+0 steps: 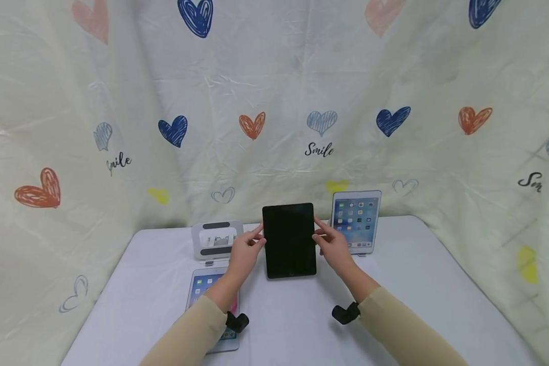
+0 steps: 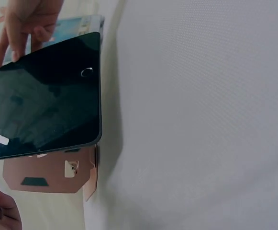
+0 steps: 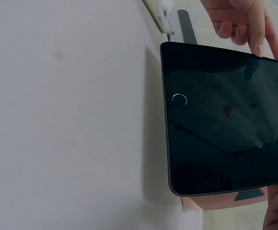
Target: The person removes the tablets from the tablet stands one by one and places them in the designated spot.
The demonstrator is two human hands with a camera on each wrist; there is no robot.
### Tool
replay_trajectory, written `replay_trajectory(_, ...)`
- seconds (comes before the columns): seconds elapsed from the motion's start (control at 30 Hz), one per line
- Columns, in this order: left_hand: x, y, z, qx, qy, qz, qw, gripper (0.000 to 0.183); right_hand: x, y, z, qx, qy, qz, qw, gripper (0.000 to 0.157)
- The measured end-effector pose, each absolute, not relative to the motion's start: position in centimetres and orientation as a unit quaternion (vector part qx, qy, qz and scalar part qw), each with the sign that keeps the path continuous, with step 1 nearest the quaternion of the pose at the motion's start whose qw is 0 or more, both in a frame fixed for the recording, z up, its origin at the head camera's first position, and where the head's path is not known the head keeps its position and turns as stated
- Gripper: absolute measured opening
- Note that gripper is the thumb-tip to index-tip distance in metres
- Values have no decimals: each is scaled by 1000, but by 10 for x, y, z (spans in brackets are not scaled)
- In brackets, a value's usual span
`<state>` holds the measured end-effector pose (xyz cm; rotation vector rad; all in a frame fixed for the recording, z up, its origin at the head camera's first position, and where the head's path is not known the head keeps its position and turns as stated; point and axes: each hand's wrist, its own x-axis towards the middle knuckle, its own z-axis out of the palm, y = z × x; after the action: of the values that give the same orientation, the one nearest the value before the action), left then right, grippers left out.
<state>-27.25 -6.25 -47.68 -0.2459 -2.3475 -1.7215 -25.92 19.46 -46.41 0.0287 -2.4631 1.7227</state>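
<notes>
A black tablet (image 1: 290,241) with a dark screen stands nearly upright between both hands, its round home button at the lower end. My left hand (image 1: 245,251) pinches its left edge, while my right hand (image 1: 335,248) pinches the right edge between thumb and fingers. Just behind the tablet, a rose-coloured stand (image 2: 50,173) shows in the left wrist view; the tablet hides most of it. Whether the tablet touches this stand I cannot tell. A shadow on the tabletop lies along the tablet's lower edge in both wrist views.
To the right, a white tablet (image 1: 356,221) with a lit screen leans upright on a stand. At the left is a grey-white stand (image 1: 216,225) with dark pads. Another white tablet (image 1: 201,284) lies on the white table (image 1: 283,325), partly under my left forearm. A heart-print curtain (image 1: 274,91) hangs behind.
</notes>
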Motion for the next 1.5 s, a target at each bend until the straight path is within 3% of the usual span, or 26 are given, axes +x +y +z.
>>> replay_trajectory(1.5, -232, -68, -500, -30, -810, -583, -59, 45, -214, 199, -471, -53, -823, 562, -65, 54)
